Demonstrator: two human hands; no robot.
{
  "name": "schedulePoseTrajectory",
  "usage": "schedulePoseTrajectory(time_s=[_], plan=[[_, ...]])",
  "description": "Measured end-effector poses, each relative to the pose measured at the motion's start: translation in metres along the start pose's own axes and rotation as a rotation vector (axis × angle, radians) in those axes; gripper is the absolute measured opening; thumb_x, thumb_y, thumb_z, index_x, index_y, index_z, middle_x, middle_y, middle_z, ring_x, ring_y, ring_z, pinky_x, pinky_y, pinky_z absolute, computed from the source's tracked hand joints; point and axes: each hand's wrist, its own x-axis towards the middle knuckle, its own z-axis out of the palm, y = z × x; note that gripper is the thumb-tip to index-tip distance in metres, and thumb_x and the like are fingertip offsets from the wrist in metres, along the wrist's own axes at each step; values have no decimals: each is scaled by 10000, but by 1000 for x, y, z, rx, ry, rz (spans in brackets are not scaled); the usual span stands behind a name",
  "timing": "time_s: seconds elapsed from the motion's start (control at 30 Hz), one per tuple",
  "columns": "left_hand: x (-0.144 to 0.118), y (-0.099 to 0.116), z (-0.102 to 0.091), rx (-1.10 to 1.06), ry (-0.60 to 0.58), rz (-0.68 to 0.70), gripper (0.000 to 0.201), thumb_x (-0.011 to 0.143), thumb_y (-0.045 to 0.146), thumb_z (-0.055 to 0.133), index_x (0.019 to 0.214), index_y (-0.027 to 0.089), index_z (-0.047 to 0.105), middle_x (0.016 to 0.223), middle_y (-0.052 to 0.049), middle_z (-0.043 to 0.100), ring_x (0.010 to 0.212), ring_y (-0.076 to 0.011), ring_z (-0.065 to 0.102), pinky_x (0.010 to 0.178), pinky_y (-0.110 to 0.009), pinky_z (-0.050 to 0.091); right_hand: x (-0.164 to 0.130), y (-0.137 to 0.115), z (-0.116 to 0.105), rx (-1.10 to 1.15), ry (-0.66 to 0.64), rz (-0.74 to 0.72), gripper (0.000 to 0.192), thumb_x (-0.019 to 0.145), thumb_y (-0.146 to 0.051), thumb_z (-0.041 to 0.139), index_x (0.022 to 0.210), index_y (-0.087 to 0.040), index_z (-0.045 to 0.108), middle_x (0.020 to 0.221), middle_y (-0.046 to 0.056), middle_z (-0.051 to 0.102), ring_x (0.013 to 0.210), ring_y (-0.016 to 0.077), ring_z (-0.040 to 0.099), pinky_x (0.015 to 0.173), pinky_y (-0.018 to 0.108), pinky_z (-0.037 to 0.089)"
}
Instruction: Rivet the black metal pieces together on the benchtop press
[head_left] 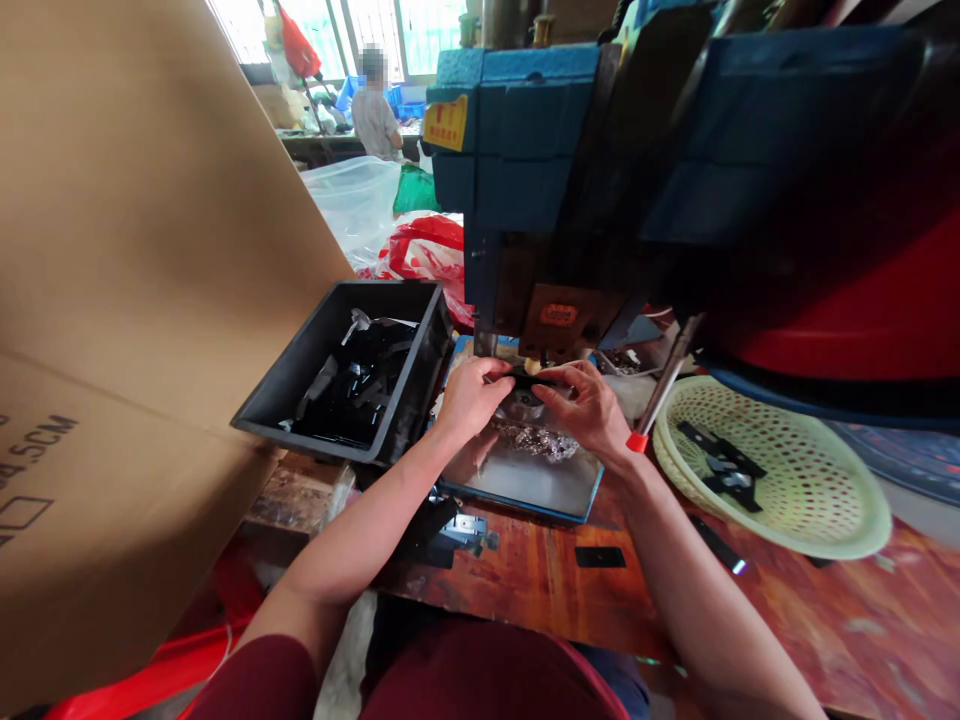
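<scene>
Head view: both hands are right up under the press, and between them sits a small black strip point(525, 380), pinched at its ends. The left hand point(471, 398) has its grip narrow on the strip's left end, fingertips curled in; the right hand point(589, 405) closes on the right end with thumb and forefinger. The strip lies on the die just beneath the blue press head point(525, 150), above a heap of shiny metal shavings point(536, 440) in the blue-rimmed tray point(525, 485). Out from there: a red-tipped lever point(660, 395) slants down beside the right wrist. On the left, the black bin point(352, 380) is well loaded with dark pieces; on the right, the pale green basket point(787, 480) holds only a few. By that reckoning the work looks early, with much of the bin left to go. One black piece point(600, 557) lies loose on the wooden counter point(825, 620). A big cardboard sheet point(135, 250) leans at the left, and a person point(375, 115) stands far back by the windows.
</scene>
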Motion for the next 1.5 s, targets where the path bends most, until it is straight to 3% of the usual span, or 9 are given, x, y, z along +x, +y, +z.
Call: schedulePoseTrajectory(time_s=[0.3,0.47,0.57,0.67,0.83,0.93,1.1,1.23,1.5], plan=[[-3,-1,-2,24,-18,0,174,851,187,758,1009,193,828,928,-61,793,874,-229,739,807,-339,580,4,5,-7,-70,-99,-142,258,957,-418,667,1111,-256,797,1010,84,640,944,235,625,844,412,513],[-3,-5,-3,52,-33,47,148,860,191,760,990,202,830,965,-59,789,883,-219,733,798,-332,573,-1,0,-14,-311,-110,-314,266,1019,-386,584,1157,-275,782,1065,99,658,998,258,606,945,467,470],[-3,-5,-2,67,-41,76,147,876,207,760,1007,202,827,980,-58,782,850,-203,721,772,-320,562,-7,-6,-13,-430,-101,-313,296,1043,-404,538,1199,-300,767,1110,110,663,1007,279,591,936,495,479],[-8,-3,-5,53,2,94,147,885,201,756,1021,202,814,1001,-48,774,781,-169,694,748,-302,557,-12,-10,-12,-345,-75,-284,317,1060,-383,508,1260,-273,728,1146,123,668,1059,279,610,966,502,508],[-45,-12,-23,62,93,167,89,935,190,699,974,201,778,982,-25,751,737,-135,654,737,-280,541,-44,-9,-23,-208,67,-138,267,1058,-356,516,1206,-241,707,1086,107,686,1045,260,663,940,474,556],[-84,-29,-34,228,-11,266,98,963,198,680,999,200,771,956,-40,710,785,-161,644,774,-312,539,-78,-9,-29,-252,52,-111,228,1042,-335,553,1144,-236,731,1053,104,700,986,252,677,889,448,569],[-132,-54,-44,566,-110,488,301,1027,326,635,1278,191,733,1114,-117,680,1054,-277,575,964,-457,492,-120,-11,-21,-364,-23,-197,247,1036,-277,547,1112,-219,775,999,118,695,917,253,630,847,445,541],[-140,-63,-46,659,-123,554,329,1025,331,644,1331,233,716,1171,-116,695,1098,-293,542,949,-455,457,-127,-16,-9,-453,-53,-226,273,1034,-280,555,1186,-243,779,1013,120,684,926,268,572,812,437,481],[-140,-74,-39,638,-51,641,214,1007,304,679,1193,289,784,1109,-65,744,1066,-262,565,945,-406,426,-112,-31,10,-591,-140,-317,293,1049,-329,554,1253,-259,752,1040,110,677,922,271,511,788,415,397]])
